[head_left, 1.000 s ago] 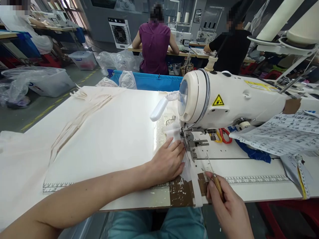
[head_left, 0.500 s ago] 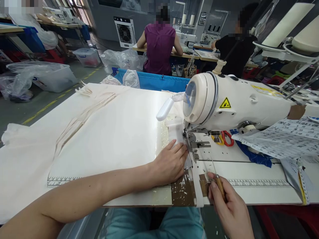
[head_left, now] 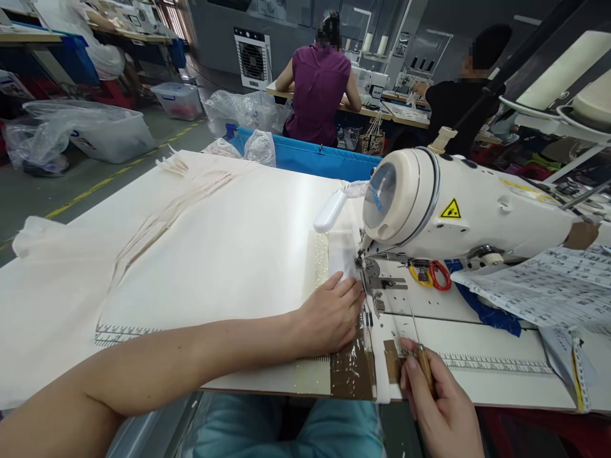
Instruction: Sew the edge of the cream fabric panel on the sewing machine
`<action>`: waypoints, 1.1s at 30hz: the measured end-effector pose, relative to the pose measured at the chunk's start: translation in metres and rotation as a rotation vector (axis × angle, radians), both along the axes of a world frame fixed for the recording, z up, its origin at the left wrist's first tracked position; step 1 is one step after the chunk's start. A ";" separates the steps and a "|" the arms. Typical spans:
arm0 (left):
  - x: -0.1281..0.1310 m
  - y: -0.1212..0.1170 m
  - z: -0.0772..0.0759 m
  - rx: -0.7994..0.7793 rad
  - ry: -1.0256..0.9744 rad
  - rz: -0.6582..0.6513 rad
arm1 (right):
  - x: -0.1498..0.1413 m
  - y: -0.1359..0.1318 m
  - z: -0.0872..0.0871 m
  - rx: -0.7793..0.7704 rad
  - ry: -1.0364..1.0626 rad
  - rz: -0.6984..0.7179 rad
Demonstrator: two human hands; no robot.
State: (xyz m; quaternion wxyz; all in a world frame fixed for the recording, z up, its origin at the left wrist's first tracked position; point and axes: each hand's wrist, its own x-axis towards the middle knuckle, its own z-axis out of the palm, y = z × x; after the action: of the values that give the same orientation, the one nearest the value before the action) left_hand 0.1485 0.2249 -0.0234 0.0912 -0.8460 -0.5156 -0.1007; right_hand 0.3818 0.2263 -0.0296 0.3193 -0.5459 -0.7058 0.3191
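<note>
My left hand (head_left: 331,313) lies flat, palm down and fingers stretched, on a piece of white fabric (head_left: 342,254) just in front of the presser foot (head_left: 360,259) of the sewing machine (head_left: 458,203). Its palm hides part of the fabric. Closed round the wooden handle of an awl (head_left: 424,369), my right hand (head_left: 442,388) stays by the front edge of the table, the thin metal point aimed up toward the machine. A narrow white strip (head_left: 380,362) runs from the machine down over the table edge, between my hands.
Thin off-white fabric (head_left: 57,280) is spread on the left of the table (head_left: 238,254). Scissors with red and yellow handles (head_left: 440,275), a blue cloth (head_left: 491,312) and written sheets (head_left: 539,273) lie right. Two people sit beyond a blue cloth bin (head_left: 305,154).
The white fabric under my left hand has moved a little and lies flatter by the presser foot. The whole view has shifted slightly. My right hand keeps the awl.
</note>
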 end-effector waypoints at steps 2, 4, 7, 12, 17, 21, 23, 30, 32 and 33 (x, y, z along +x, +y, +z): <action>0.000 0.000 0.001 -0.003 0.011 -0.003 | 0.005 0.001 -0.004 -0.089 0.032 0.030; -0.001 0.001 0.002 -0.003 0.019 -0.004 | 0.010 0.002 -0.009 -0.151 0.053 0.030; -0.002 0.003 0.001 0.016 0.023 -0.003 | 0.016 0.002 -0.015 -0.186 0.083 0.020; -0.006 0.010 -0.009 0.076 -0.012 0.023 | 0.010 -0.001 -0.011 -0.166 0.098 -0.019; -0.011 0.019 -0.011 0.075 -0.048 0.047 | -0.021 -0.013 0.009 -0.091 0.072 -0.171; -0.014 0.025 -0.006 0.023 -0.076 0.069 | -0.041 -0.011 0.010 0.077 0.019 -0.031; -0.015 0.027 -0.004 -0.001 -0.075 0.067 | -0.049 -0.004 0.006 0.266 -0.045 0.111; -0.018 0.032 -0.007 -0.040 -0.091 0.039 | -0.074 0.018 -0.005 0.738 -0.378 0.284; -0.018 0.032 -0.009 -0.036 -0.101 0.039 | -0.077 0.020 -0.006 0.756 -0.426 0.257; -0.018 0.032 -0.009 -0.031 -0.105 0.040 | -0.078 0.020 -0.007 0.768 -0.450 0.247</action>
State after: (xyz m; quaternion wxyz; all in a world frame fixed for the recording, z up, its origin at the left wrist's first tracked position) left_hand 0.1304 0.2568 -0.0323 0.0527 -0.8303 -0.5382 -0.1350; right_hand 0.3035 0.2460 -0.0369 0.2969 -0.3555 -0.8845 -0.0559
